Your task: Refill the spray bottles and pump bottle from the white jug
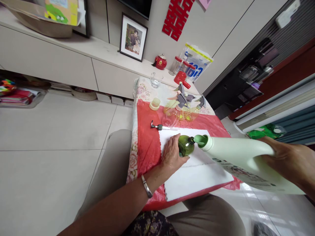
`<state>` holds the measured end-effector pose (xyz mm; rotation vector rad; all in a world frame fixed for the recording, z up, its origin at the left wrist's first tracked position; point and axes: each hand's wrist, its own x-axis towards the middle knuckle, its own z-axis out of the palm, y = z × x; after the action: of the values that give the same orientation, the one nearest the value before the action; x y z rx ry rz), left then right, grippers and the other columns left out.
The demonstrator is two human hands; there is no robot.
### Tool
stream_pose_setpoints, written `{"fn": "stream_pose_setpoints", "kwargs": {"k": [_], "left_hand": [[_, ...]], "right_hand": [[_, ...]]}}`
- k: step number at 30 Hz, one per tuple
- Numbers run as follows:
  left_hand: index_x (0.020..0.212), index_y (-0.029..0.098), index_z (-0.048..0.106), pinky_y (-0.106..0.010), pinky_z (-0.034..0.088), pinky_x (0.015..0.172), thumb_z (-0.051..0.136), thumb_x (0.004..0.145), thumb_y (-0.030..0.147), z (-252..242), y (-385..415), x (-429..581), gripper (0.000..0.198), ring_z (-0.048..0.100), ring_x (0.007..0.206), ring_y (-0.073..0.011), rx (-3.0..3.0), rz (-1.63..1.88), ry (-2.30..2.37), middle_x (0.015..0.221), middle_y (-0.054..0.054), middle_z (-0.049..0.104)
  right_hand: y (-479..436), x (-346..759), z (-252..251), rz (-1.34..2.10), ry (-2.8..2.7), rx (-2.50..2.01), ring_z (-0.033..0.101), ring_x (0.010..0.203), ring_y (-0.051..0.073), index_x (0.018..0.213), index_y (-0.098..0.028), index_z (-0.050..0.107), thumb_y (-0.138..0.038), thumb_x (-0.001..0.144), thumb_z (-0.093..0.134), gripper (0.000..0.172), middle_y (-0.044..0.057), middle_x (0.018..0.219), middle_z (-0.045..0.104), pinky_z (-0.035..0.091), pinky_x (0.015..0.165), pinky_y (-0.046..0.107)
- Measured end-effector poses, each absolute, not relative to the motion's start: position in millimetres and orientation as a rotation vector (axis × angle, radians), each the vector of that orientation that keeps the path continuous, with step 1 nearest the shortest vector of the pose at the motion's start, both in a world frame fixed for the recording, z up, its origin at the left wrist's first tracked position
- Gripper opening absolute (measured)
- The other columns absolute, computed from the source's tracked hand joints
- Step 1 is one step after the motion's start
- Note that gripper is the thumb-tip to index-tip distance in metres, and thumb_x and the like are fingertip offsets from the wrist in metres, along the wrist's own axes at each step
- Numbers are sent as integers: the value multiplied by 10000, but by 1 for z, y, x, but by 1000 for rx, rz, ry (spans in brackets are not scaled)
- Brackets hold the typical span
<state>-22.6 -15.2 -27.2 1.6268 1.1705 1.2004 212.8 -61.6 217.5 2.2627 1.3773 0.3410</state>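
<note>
My left hand (172, 152) is wrapped round a small green see-through bottle (187, 146) on a white cloth (194, 177). In my right hand (287, 160) is the handle of a big pale green jug (236, 146), tilted over on its side. The jug's spout meets the small bottle's open neck; whether liquid flows between them I cannot make out. A black pump top (157, 126) with a clear tube lies just beyond the bottle. Farther back sits a pale yellow-green cap (155, 104).
Several clear spray bottles (172, 114) stand at the table's back right on a red plastic sheet (147, 144). Behind them are a glass mug (155, 80) and a red lid (180, 77). A low cabinet (115, 73) holds a small red pot (160, 62) and a framed photo (133, 37).
</note>
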Motion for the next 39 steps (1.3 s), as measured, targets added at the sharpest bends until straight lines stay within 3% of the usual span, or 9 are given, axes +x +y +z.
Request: {"fn": "stream_pose_setpoints", "kwargs": {"k": [39], "left_hand": [[1380,219,362,-551,439,1111,860,596,145,-28,-15,-22,931,514,1310,-346,1615,1215,1158,1366,-140,521]], "right_hand": [[-60,207,218,374,1416,2276,638,730,271,1205,-393,630,-555,684,436,579,29,825,674,451,627,353]]}}
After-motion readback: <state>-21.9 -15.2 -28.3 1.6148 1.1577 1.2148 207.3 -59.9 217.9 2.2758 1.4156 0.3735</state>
